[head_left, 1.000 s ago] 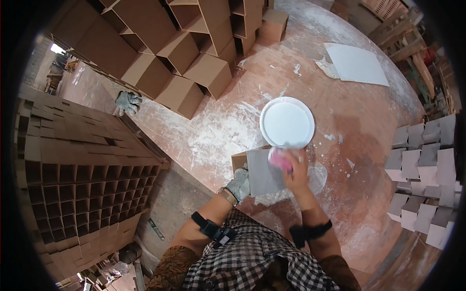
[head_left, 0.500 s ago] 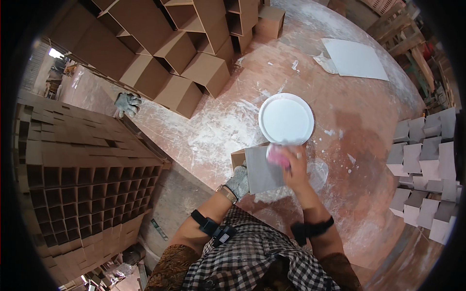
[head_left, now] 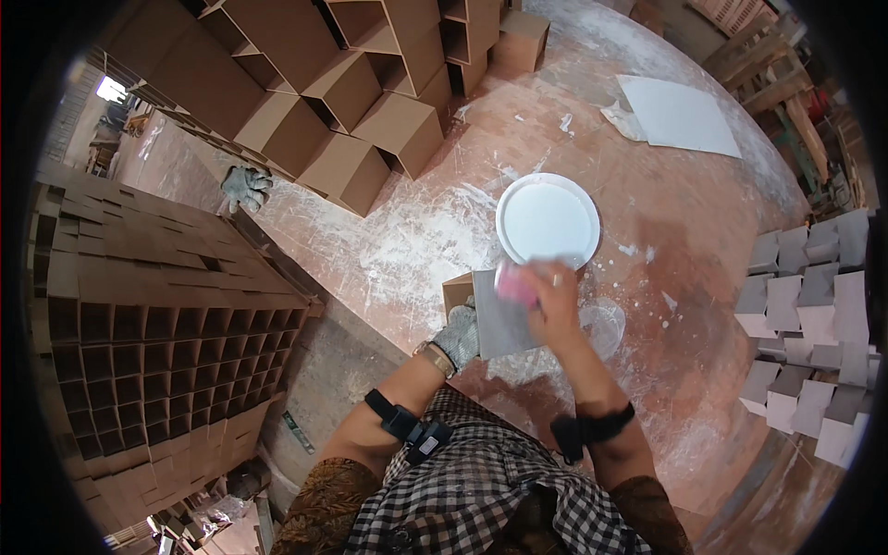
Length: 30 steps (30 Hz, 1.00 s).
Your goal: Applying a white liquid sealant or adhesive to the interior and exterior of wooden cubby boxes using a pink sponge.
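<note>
My left hand (head_left: 456, 339), in a grey knitted glove, grips the left side of a cardboard box (head_left: 457, 294). The box's upper face (head_left: 504, 328) is grey and wet-looking, while its open left end shows brown board. Bare and closed, my right hand (head_left: 555, 303) holds a pink sponge-like pad (head_left: 515, 283) against the far part of that grey face. Motion blurs the pad, so its exact kind is unclear. Just beyond the box stands a round white tub (head_left: 548, 220) of white liquid.
Stacked brown cardboard boxes (head_left: 347, 171) rise at the far left, with another box stack (head_left: 176, 324) at left. A loose glove (head_left: 245, 189) lies between them. White-and-grey coated boxes (head_left: 814, 319) are piled at right. A white sheet (head_left: 680, 116) lies on the white-smeared surface.
The pink pad and my right hand have shifted left and slightly away across the grey face. My left hand still holds the box, which has moved slightly.
</note>
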Motion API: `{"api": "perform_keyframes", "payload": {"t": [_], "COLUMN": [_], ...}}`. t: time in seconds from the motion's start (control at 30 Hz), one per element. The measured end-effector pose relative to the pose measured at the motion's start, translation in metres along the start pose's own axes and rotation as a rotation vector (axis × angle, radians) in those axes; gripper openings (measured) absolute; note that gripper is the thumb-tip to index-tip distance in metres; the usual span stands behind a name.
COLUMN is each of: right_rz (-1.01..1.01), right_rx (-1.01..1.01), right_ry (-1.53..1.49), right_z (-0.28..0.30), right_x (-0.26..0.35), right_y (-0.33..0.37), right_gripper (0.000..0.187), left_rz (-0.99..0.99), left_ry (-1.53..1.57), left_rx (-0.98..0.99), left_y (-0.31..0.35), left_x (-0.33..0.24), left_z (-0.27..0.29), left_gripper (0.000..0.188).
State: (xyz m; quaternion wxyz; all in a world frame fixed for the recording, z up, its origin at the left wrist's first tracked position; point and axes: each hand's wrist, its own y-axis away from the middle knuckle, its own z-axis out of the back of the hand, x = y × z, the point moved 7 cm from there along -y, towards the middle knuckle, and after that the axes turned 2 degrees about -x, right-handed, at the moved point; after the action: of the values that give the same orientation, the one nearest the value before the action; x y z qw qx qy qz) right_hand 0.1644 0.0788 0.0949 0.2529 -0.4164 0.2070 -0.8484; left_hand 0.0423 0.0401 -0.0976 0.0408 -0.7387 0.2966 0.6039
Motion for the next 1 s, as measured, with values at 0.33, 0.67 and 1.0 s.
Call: {"api": "perform_keyframes", "payload": {"t": [0.33, 0.67, 1.0], "right_rz": [-0.013, 0.106, -0.123], "right_rx": [0.022, 0.242, -0.056], "right_ry": [-0.088, -0.092, -0.191], "right_z": [-0.01, -0.001, -0.02], "right_x": [0.008, 0.068, 0.013], "right_y": [-0.024, 0.042, -0.048], "right_gripper": [0.045, 0.036, 0.029], "left_rz": [-0.04, -0.214, 0.148], "left_ry": [-1.199, -0.848, -1.254], "left_rx": [0.0, -0.019, -0.013], "left_y": [-0.003, -0.01, -0.006], "left_x": [-0.051, -0.023, -0.065], "left_z": [-0.014, -0.011, -0.023], "left_gripper": [0.042, 0.043, 0.054]}}
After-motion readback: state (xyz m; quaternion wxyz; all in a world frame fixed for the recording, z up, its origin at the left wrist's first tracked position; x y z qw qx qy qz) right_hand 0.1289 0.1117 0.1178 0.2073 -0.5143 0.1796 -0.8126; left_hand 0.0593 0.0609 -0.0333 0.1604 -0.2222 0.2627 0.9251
